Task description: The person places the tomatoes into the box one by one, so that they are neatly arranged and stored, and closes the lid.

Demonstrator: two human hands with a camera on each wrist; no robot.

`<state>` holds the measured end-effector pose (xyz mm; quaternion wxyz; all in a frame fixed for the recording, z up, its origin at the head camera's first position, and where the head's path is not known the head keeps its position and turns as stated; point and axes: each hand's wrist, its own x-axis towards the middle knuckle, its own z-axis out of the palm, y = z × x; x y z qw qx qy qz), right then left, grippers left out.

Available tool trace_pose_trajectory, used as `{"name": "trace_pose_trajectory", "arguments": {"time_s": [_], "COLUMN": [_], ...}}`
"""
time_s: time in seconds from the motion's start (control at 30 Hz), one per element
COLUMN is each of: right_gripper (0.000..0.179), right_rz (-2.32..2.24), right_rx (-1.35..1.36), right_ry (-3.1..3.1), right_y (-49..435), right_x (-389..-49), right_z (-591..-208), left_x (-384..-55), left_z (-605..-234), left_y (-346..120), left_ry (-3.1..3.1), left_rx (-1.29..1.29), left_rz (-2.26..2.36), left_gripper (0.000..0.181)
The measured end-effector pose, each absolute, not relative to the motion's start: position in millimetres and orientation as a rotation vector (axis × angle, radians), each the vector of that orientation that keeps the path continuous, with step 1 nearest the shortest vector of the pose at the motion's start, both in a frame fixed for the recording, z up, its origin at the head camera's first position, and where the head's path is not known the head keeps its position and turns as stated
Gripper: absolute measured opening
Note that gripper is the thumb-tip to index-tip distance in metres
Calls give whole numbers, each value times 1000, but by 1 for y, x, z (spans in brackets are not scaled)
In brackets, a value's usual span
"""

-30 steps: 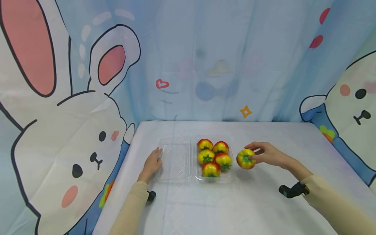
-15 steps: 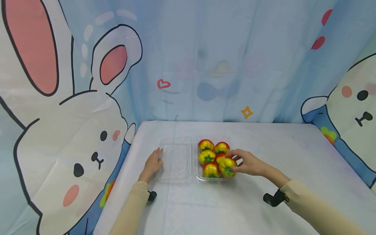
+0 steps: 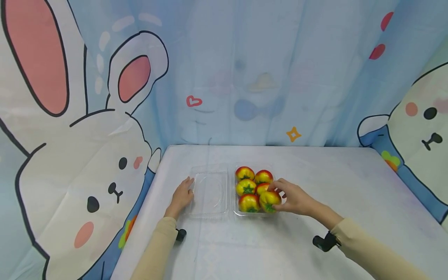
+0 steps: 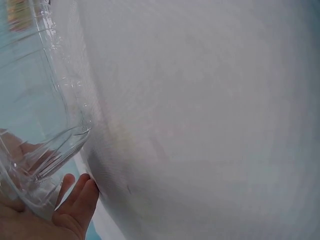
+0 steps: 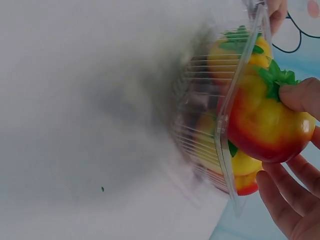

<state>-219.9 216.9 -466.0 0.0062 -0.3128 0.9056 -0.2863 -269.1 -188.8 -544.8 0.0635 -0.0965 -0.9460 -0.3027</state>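
My right hand (image 3: pixel 294 197) holds a red-and-yellow fruit (image 3: pixel 270 200) with a green leafy top at the near right corner of a clear plastic container (image 3: pixel 241 213). In the right wrist view, the thumb (image 5: pixel 303 96) presses by the leaves of the held fruit (image 5: pixel 270 117), fingers below it. It overlaps the container's rim (image 5: pixel 231 100). Several similar fruits (image 3: pixel 246 187) sit in the container, one partly hidden behind the held one. On the left, my left hand (image 3: pixel 182 196) rests at the outer edge of the clear lid (image 3: pixel 210 192). Its fingers (image 4: pixel 82 200) are extended beside the plastic.
A white cloth covers the table (image 3: pixel 332 175), and the container lies opened out near its middle. Behind the table's back edge hangs a blue curtain (image 3: pixel 217 58) with cartoon prints. Small black wrist cameras sit on both forearms.
My right hand has carried the fruit leftward from beside the container to its near right corner, then settled slightly lower and nearer. The left hand stays in place at the lid.
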Motion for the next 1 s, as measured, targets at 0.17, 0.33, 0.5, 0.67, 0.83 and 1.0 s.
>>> {"name": "trace_pose_trajectory", "arguments": {"time_s": [0.17, 0.33, 0.5, 0.67, 0.83, 1.0], "right_gripper": [50, 55, 56, 49, 42, 41], "right_rz": [-746, -637, -662, -732, -764, -752], "right_rx": [-1044, -1012, -1057, -1127, -1117, -1081], "right_ry": [2937, 2963, 2972, 2975, 2926, 2890], "right_y": [215, 217, 220, 223, 224, 224], "right_x": [-218, -217, -219, -223, -227, -231], "right_z": [-469, -476, -480, -481, -480, -477], "left_x": [-269, -269, -268, -268, -268, -268], "left_z": [-546, -546, -544, -543, -545, -546], "left_y": [-189, -189, -189, -188, -188, -188], "left_ry": [-2859, -2869, -2865, -2871, -2877, -2870], "left_rx": [-273, -265, -260, -242, -237, -246], "left_rz": [-926, -919, -930, -948, -942, -937], "left_gripper": [50, 50, 50, 50, 50, 50]}}
